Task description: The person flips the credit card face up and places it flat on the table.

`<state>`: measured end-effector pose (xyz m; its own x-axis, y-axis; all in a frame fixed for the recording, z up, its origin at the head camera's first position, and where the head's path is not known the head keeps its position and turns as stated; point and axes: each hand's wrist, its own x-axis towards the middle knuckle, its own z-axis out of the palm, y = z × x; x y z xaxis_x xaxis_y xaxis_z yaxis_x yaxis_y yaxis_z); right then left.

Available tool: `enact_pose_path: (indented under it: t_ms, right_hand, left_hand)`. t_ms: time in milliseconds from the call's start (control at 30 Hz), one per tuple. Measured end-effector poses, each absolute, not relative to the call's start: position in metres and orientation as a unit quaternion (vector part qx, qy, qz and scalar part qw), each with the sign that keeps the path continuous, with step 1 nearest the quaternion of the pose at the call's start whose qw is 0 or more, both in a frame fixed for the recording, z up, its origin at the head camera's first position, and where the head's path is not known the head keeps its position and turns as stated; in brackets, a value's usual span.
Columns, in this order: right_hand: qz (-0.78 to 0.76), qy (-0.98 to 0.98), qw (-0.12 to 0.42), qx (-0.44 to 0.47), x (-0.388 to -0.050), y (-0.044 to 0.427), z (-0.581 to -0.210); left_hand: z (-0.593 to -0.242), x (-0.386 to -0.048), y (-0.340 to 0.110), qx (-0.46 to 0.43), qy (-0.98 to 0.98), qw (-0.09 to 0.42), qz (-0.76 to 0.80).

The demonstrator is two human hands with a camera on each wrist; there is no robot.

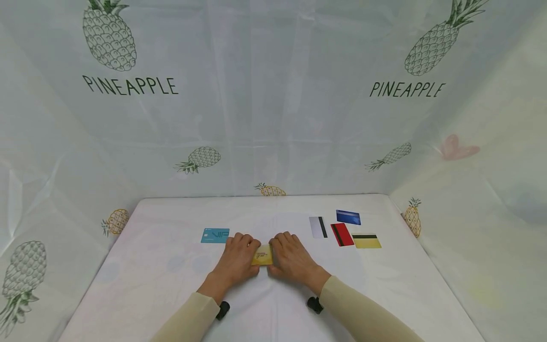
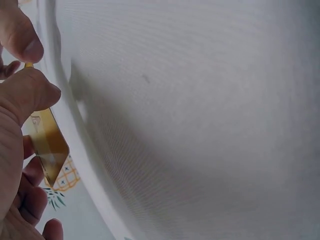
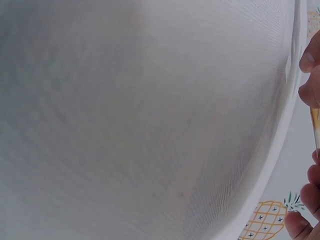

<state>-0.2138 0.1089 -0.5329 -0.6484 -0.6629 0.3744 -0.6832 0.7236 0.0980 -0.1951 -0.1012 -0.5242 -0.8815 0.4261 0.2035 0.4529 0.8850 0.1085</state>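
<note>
A gold-yellow card [image 1: 262, 255] is held between both hands in the middle of the table. My left hand [image 1: 240, 256] pinches its left side, thumb nearest me and fingers beyond. On the opposite side my right hand [image 1: 292, 257] grips the card the same way. In the left wrist view the gold card [image 2: 49, 142] shows past the left thumb, tilted, with one corner sticking out. Only a sliver of the gold card [image 3: 316, 125] appears in the right wrist view, and the rest is cut off by the frame edge.
A teal VIP card [image 1: 215, 235] lies just left of my left hand. To the right lie a silver card [image 1: 317, 227], a blue card [image 1: 348, 217], a red card [image 1: 342, 234] and a yellow card [image 1: 366, 242]. Pineapple-print sheeting [image 1: 265, 109] surrounds the white table [image 1: 141, 285].
</note>
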Motion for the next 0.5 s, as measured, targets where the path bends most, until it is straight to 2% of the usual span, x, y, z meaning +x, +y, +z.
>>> enact_pose_path:
  t_ms: [500]
  right_hand:
    - [0.013, -0.908, 0.196, 0.369, -0.2155, 0.1088, -0.5322]
  left_hand:
    - [-0.5277, -0.1945, -0.1053, -0.203, -0.973, 0.092, -0.059]
